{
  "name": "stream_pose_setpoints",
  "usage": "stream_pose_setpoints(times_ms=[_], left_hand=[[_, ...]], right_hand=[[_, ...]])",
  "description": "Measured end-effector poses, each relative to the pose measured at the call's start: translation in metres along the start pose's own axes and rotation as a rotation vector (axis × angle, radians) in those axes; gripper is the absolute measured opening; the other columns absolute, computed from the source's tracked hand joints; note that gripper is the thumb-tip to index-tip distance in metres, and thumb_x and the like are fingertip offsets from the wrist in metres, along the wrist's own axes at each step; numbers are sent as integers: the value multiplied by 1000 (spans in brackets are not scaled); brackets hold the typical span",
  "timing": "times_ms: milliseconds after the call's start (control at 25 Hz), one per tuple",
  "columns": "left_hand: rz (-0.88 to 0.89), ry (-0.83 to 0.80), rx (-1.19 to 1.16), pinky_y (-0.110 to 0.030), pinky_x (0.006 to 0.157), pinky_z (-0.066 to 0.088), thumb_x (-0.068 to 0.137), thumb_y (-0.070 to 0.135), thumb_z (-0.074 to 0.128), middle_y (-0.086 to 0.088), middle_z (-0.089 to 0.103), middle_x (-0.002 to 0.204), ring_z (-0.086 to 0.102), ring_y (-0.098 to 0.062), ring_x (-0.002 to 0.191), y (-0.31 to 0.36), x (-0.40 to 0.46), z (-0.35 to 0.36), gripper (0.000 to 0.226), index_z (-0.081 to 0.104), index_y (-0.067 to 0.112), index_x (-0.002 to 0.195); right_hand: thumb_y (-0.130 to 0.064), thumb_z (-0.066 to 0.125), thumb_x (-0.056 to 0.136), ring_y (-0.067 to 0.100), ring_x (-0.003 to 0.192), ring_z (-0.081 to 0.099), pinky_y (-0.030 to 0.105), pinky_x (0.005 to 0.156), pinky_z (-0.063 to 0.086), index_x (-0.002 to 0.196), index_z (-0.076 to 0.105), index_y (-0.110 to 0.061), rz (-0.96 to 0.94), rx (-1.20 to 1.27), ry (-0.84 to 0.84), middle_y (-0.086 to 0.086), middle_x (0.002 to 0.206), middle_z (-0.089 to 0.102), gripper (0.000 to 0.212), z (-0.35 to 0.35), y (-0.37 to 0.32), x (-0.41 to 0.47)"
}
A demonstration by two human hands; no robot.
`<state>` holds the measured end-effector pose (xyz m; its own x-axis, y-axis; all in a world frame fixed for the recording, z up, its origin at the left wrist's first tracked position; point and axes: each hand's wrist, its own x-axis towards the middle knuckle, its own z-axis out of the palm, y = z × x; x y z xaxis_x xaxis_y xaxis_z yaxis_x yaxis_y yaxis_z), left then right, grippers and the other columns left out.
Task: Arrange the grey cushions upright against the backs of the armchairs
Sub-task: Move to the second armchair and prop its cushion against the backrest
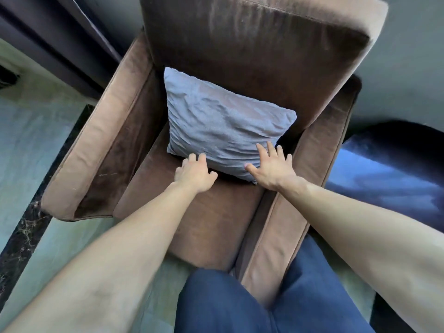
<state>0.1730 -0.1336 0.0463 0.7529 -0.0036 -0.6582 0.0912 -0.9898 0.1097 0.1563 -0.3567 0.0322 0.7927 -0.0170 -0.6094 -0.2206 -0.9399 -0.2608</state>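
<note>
A grey cushion [221, 123] leans against the back of a brown armchair [252, 44], its lower edge resting on the seat. My left hand [194, 174] lies at the cushion's lower edge, fingers slightly curled and touching the fabric. My right hand [271, 167] rests flat on the cushion's lower right corner with its fingers spread. Neither hand grips the cushion.
The armchair's padded arms [96, 150] flank the seat on both sides. Dark curtains [60, 37] hang at the upper left. A dark blue shiny object [394, 174] sits to the right of the chair. My legs in blue trousers [240, 304] stand at the seat's front.
</note>
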Motion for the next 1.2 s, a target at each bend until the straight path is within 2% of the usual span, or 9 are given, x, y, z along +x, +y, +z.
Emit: stream_pose_setpoints(times_ms=[160, 320, 480, 680, 920, 1200], left_hand=[[174, 24, 50, -49, 118, 32, 93, 57, 52, -12, 24, 166, 27, -32, 150, -14, -46, 13, 82, 21, 20, 159], [222, 17, 86, -51, 117, 31, 92, 62, 51, -13, 27, 165, 27, -33, 150, -23, -96, 19, 84, 24, 18, 158], [295, 21, 141, -51, 119, 28, 93, 64, 48, -13, 24, 166, 25, -33, 151, 0, -142, 20, 85, 21, 19, 159], [439, 38, 242, -54, 120, 30, 93, 65, 47, -15, 25, 166, 26, -35, 152, 85, -214, 43, 85, 22, 18, 159], [668, 63, 440, -54, 114, 33, 92, 65, 47, -16, 35, 159, 34, -36, 146, 236, -343, 134, 78, 31, 19, 153], [901, 55, 539, -51, 109, 35, 93, 62, 40, -13, 44, 150, 39, -33, 140, 400, -499, 238, 70, 36, 18, 148]], right_hand=[[-78, 32, 91, 37, 156, -3, 63, 122, 1, 162, 3, -32, 103, -39, 66, 8, 171, -1, 89, 11, -9, -70], [-81, 33, 88, 37, 156, -6, 63, 122, -2, 161, 3, -33, 191, 34, 79, 7, 171, -3, 92, 25, -11, -137], [-83, 31, 87, 37, 156, -7, 62, 122, -2, 161, 2, -34, 252, 75, 114, 7, 171, -5, 94, 26, 5, -200], [-83, 31, 88, 37, 156, -8, 63, 121, -3, 162, 1, -33, 344, 166, 203, 8, 171, -5, 94, 31, 67, -296], [-82, 29, 88, 39, 155, -9, 64, 121, -5, 162, 0, -33, 526, 208, 256, 9, 171, -7, 94, 82, 219, -468], [-77, 28, 92, 39, 155, -11, 62, 121, -7, 162, -1, -29, 778, 419, 318, 9, 171, -9, 89, 119, 385, -639]])
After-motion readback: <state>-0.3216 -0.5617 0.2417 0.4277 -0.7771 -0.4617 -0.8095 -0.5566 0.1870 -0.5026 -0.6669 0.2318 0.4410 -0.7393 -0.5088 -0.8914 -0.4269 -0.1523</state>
